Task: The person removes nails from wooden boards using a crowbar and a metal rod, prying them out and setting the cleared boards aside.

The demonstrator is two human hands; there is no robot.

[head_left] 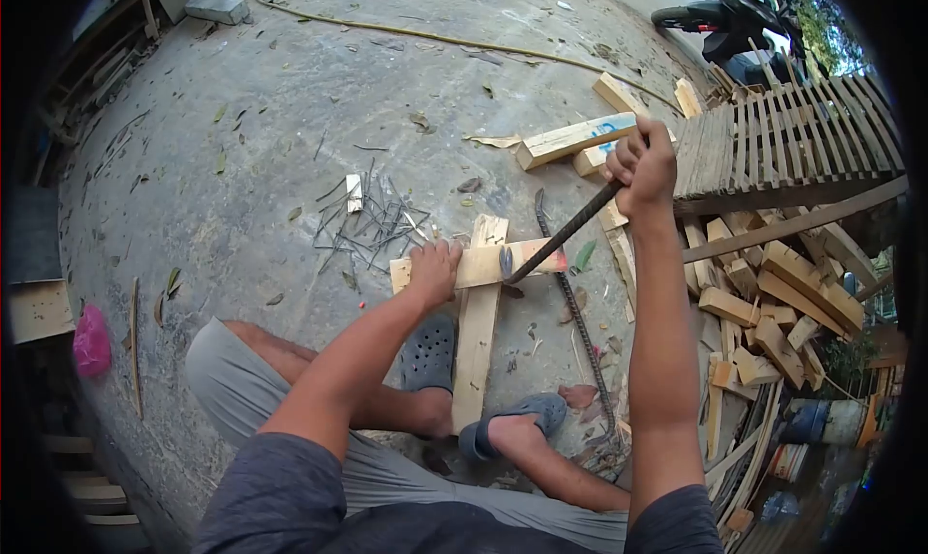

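My right hand [644,167] is wrapped around the upper end of a dark pry bar [567,227], which slants down to the left. Its shiny claw end rests on a short wooden plank [478,267]. This plank lies across a longer wooden plank [477,351], forming a cross on the concrete between my feet. With its fingers curled over the far edge, my left hand [435,268] grips the short plank left of the crossing. Just beyond it are many loose nails [362,227] and a small white block [355,192]. A ribbed metal rod [580,332] lies right of the planks.
Wood blocks [575,140] lie ahead on the right, by a slatted wooden crate [783,138]. Offcuts are heaped [773,303] below it. A yellow hose [435,38] crosses the floor, and a motorbike [730,17] stands behind. A pink bag [92,339] sits left.
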